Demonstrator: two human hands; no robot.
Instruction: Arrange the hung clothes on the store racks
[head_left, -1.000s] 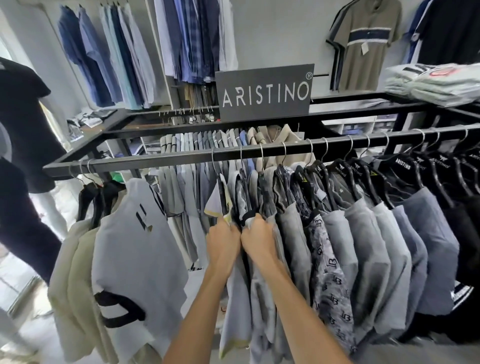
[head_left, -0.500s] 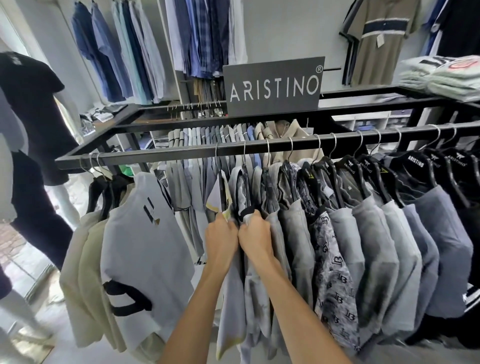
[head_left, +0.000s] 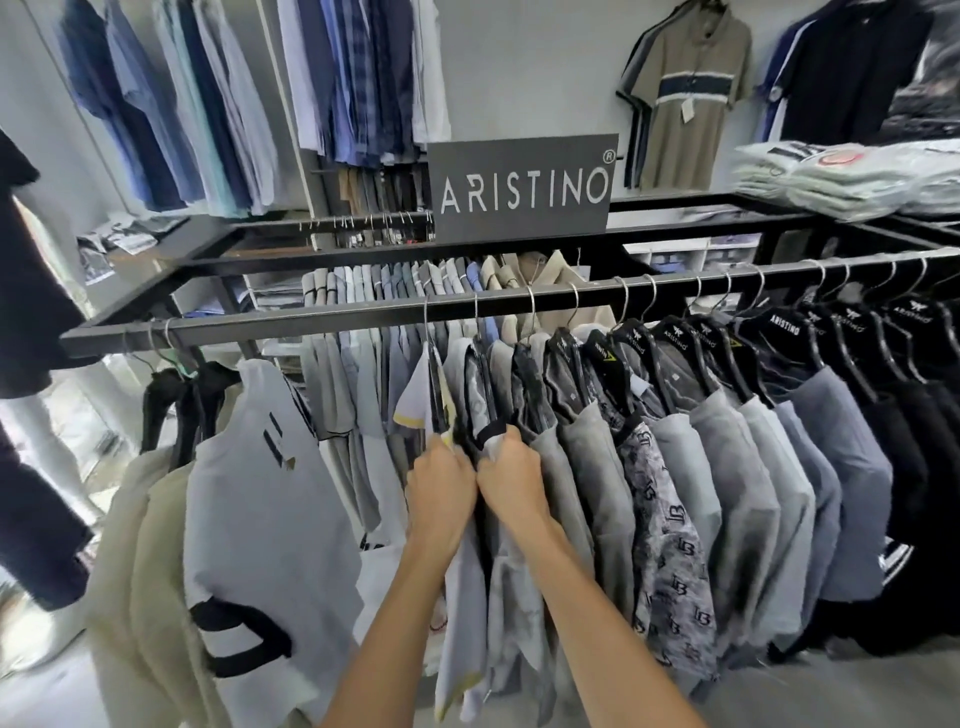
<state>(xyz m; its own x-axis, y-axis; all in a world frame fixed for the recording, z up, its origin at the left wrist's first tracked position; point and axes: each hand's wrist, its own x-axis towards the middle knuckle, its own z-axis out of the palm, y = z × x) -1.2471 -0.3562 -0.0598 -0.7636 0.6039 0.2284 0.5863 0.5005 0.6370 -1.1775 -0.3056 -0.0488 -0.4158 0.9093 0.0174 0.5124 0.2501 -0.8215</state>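
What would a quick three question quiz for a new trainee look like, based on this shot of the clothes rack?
1. True or false: both hands are among the shirts on the near rail.
2. Which shirt hangs right of the right hand? A) the grey monogram print shirt B) a red jacket C) a yellow raincoat
3. Fill in: the sign on the rack reads ____.

Key:
1. True; the left hand and the right hand each grip shirt fabric.
2. A
3. ARISTINO
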